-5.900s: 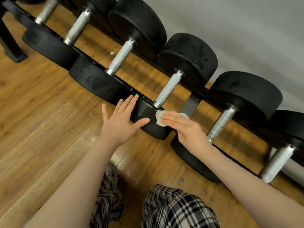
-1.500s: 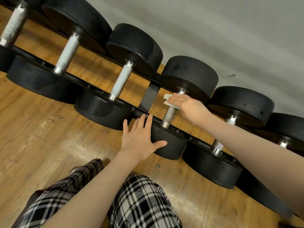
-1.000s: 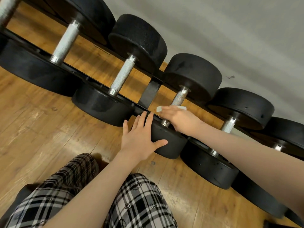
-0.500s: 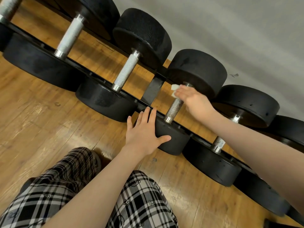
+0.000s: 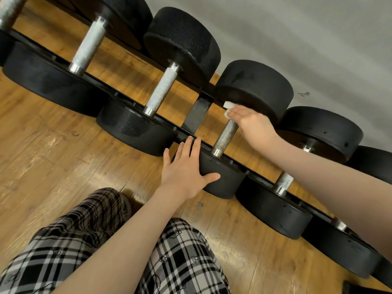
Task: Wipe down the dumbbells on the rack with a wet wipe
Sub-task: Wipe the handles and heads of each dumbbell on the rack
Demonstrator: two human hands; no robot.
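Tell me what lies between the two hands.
In the head view, the knurled handle of one dumbbell runs between the left hand and the right hand.

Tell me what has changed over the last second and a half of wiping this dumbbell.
The right hand ran the wet wipe down the dumbbell's handle to its near end, then back up to the far end, where it is now. The left hand stayed flat on the near weight head.
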